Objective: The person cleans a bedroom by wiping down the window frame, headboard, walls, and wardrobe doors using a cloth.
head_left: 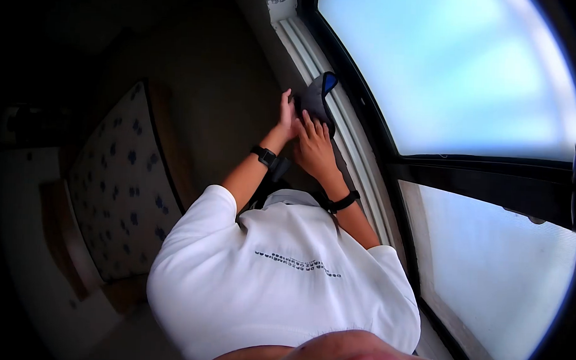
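Over the white ridged window sill [300, 47], a grey fabric piece with blue lining [313, 99] is being touched by the right hand [314, 149], fingers outstretched — whether it is being gripped by the left hand [286, 119] cannot be told. Light, floppy handling is being suggested — its dark-bound edge is probably offering the surest hold.

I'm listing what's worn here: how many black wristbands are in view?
2. One wristband is on the left wrist, behind the left hand; the other wristband is on the right wrist. Neither is fully hidden.
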Demonstrator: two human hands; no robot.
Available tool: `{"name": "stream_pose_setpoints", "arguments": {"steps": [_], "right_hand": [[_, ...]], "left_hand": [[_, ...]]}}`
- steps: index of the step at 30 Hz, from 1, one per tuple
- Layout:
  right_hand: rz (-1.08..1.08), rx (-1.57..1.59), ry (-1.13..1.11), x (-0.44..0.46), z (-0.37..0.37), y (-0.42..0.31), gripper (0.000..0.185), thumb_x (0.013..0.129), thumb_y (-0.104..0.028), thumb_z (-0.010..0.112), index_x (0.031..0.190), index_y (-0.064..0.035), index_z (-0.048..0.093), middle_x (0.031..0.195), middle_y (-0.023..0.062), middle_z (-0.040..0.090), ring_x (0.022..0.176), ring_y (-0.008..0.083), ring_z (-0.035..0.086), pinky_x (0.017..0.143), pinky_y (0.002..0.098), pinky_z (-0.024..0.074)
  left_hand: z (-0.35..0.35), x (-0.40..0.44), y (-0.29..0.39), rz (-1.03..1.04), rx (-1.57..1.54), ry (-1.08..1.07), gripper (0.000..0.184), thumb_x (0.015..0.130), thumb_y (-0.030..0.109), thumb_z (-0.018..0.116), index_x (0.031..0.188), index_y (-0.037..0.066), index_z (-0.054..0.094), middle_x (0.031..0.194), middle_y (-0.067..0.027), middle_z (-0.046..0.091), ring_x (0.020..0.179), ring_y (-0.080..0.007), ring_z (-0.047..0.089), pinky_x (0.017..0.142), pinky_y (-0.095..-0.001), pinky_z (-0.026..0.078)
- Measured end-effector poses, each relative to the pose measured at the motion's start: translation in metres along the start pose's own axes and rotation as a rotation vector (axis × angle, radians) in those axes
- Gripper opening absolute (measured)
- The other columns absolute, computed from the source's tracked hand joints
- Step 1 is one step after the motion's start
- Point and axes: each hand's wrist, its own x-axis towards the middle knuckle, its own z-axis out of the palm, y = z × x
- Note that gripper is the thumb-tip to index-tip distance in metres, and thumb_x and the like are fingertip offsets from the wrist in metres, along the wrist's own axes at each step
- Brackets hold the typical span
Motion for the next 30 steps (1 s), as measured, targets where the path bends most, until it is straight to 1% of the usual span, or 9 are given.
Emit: {"name": "stream_pose_setpoints", "arguments": {"steps": [4, 8, 10, 14, 18, 19, 24, 28, 30], "right_hand": [[0.137, 0.056, -0.198, 0.002, 0.005, 0.01, 0.058, 0.073, -0.005, 0.065, 0.128, -0.0079, 0.049, 0.137, 0.014, 0.048, 0.113, 0.0341, 0.053, 0.088, 0.0428, 0.0511], [-0.044, -0.024, 0.05, -0.006, 0.006, 0.021, 0.044, 0.07, -0.004, 0.064, 0.114, -0.007, 0.056, 0.127, 0.0143, 0.053, 0.102, 0.0319, 0.057, 0.081, 0.0396, 0.0518], [0.067, 0.018, 0.052, 0.008, 0.018, 0.017, 0.033, 0.068, -0.004, 0.065, 0.1, -0.005, 0.058, 0.113, 0.0151, 0.057, 0.093, 0.0322, 0.057, 0.079, 0.04, 0.0507], [0.097, 0.058, 0.028, 0.027, 0.028, 0.005, 0.025, 0.07, -0.005, 0.066, 0.093, -0.0045, 0.056, 0.1, 0.0134, 0.057, 0.089, 0.0312, 0.058, 0.076, 0.0404, 0.0506], [0.026, 0.045, -0.14, 0.097, 0.03, -0.023, 0.029, 0.072, -0.009, 0.067, 0.1, -0.0059, 0.059, 0.105, 0.0119, 0.058, 0.094, 0.0299, 0.058, 0.08, 0.0405, 0.05], [0.047, 0.068, -0.212, 0.107, 0.025, -0.008, 0.045, 0.073, -0.008, 0.066, 0.117, -0.0036, 0.054, 0.119, 0.0158, 0.055, 0.106, 0.0348, 0.055, 0.091, 0.042, 0.0473], [0.183, 0.044, -0.155, 0.23, 0.024, -0.039, 0.064, 0.078, -0.011, 0.068, 0.133, 0.0025, 0.038, 0.133, 0.021, 0.047, 0.116, 0.0386, 0.053, 0.091, 0.0432, 0.0484], [0.213, 0.076, 0.173, 0.33, -0.008, -0.033, 0.062, 0.076, -0.011, 0.069, 0.13, 0.0018, 0.041, 0.123, 0.0223, 0.05, 0.098, 0.0399, 0.059, 0.078, 0.0435, 0.0519], [0.217, 0.085, 0.286, 0.358, -0.026, -0.035, 0.063, 0.076, -0.012, 0.069, 0.131, 0.0032, 0.039, 0.121, 0.0242, 0.05, 0.095, 0.0419, 0.059, 0.076, 0.0447, 0.0517]], "left_hand": [[0.008, -0.014, -0.002, -0.257, 0.004, -0.092, 0.076, 0.084, 0.074, 0.04, 0.121, 0.01, 0.056, 0.111, -0.0086, 0.064, 0.102, -0.0216, 0.061, 0.092, -0.0376, 0.047], [0.016, -0.012, -0.006, -0.269, 0.094, -0.186, 0.07, 0.083, 0.073, 0.046, 0.109, 0.01, 0.063, 0.097, -0.0061, 0.068, 0.089, -0.0196, 0.064, 0.087, -0.0355, 0.05], [0.032, -0.02, 0.0, -0.39, 0.226, -0.053, 0.047, 0.083, 0.061, 0.059, 0.08, 0.015, 0.063, 0.074, -0.002, 0.064, 0.07, -0.0149, 0.062, 0.069, -0.0309, 0.05], [-0.008, 0.012, 0.003, -0.547, 0.272, -0.151, 0.038, 0.083, 0.051, 0.065, 0.083, 0.013, 0.061, 0.078, -0.0027, 0.061, 0.074, -0.0142, 0.06, 0.066, -0.0323, 0.049], [-0.047, 0.022, 0.061, -0.39, 0.445, 0.064, 0.042, 0.08, 0.046, 0.07, 0.098, 0.009, 0.062, 0.1, -0.0096, 0.06, 0.096, -0.015, 0.057, 0.082, -0.0323, 0.048], [-0.036, 0.033, 0.073, -0.299, 0.358, 0.015, 0.046, 0.079, 0.046, 0.071, 0.103, 0.008, 0.062, 0.106, -0.0106, 0.059, 0.102, -0.0156, 0.056, 0.086, -0.0317, 0.046], [-0.049, 0.134, 0.143, 0.084, 0.17, 0.142, 0.054, 0.082, 0.034, 0.071, 0.122, 0.0, 0.059, 0.122, -0.0101, 0.058, 0.115, -0.019, 0.052, 0.099, -0.0307, 0.039], [0.069, 0.152, 0.274, 0.548, 0.349, -0.223, 0.036, 0.087, 0.024, 0.069, 0.116, 0.004, 0.063, 0.11, -0.0047, 0.062, 0.106, -0.0142, 0.055, 0.098, -0.0276, 0.039], [0.11, 0.152, 0.318, 0.653, 0.539, -0.454, 0.052, 0.087, 0.019, 0.067, 0.132, 0.0, 0.05, 0.126, -0.013, 0.055, 0.12, -0.0229, 0.049, 0.105, -0.0315, 0.035]]}}
